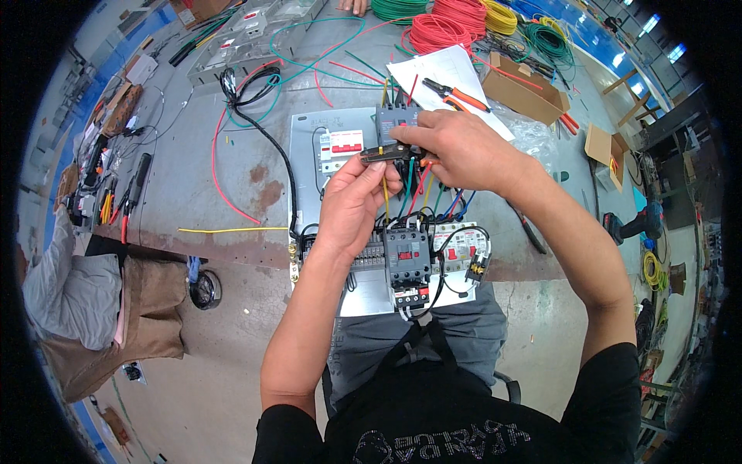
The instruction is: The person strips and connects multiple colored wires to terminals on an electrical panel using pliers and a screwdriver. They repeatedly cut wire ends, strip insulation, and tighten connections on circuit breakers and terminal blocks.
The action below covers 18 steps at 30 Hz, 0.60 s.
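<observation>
While the left hand point(352, 203) seems to pinch the yellow wire point(386, 203), the right hand point(468, 149) grips the orange-handled pliers point(397, 152) across it, above the lower contactor point(407, 254); keep wire square to jaws (bite's hidden).

A black short-sleeved T-shirt point(464, 410) (glittery dotted lettering point(456, 444) on its front) tops grey trousers point(473, 340).

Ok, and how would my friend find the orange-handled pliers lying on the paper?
Find the red wire coils at the top of the grey table. Below them is a white sheet of paper, and the pliers lie on it. Their orange handles slant down to the right, and nobody holds them, unlike the dark tool below.
</observation>
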### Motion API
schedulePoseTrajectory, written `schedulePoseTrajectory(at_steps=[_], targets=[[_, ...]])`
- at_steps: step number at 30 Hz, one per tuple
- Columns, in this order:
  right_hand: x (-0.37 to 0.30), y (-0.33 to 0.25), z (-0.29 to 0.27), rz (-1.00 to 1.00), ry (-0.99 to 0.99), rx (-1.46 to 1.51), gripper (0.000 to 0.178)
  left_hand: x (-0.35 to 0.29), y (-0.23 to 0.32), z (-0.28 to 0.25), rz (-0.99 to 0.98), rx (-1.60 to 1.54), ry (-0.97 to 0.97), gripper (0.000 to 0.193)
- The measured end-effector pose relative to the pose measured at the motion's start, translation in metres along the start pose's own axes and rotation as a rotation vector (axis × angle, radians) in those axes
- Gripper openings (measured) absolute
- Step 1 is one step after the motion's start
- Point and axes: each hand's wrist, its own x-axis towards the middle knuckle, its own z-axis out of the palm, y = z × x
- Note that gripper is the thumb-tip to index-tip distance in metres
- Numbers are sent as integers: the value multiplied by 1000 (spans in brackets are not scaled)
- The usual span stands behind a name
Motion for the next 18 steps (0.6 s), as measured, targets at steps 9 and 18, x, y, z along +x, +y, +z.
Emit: schedulePoseTrajectory(at_steps=[9, 18], targets=[[1, -1, 1, 8, 37, -53, 58, 2, -1, -1, -16, -17, 10, 15], [-9, 80, -74, 226, 876, 1564, 35, 1, -2, -3, -7, -1, -18, 15]])
